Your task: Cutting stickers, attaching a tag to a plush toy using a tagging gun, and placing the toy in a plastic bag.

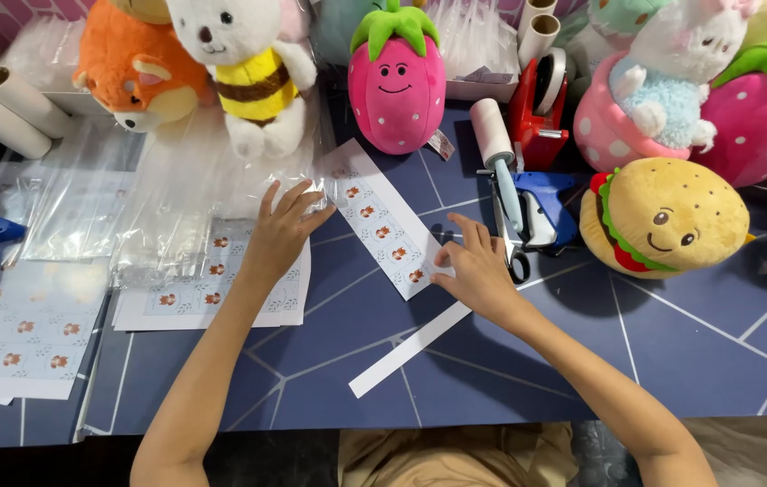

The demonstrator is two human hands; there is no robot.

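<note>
My left hand [280, 230] lies flat, fingers spread, on a clear plastic bag [185, 194] and the patterned sticker sheets [212, 293] beneath it. My right hand [476, 269] presses its fingertips on the lower end of a long patterned paper strip [382, 225] that runs diagonally across the blue table [510, 361]. A plain white paper strip [406, 353] sticks out from under my right hand toward the front edge. Neither hand grips anything.
Plush toys line the back: an orange fox [131, 68], a white bear in a striped shirt [244, 63], pink strawberries [397, 77], a burger [663, 216]. A lint roller [496, 144], scissors [514, 257], a blue tag gun [541, 203], a red tape dispenser [537, 108], cardboard tubes [0, 108] lie around.
</note>
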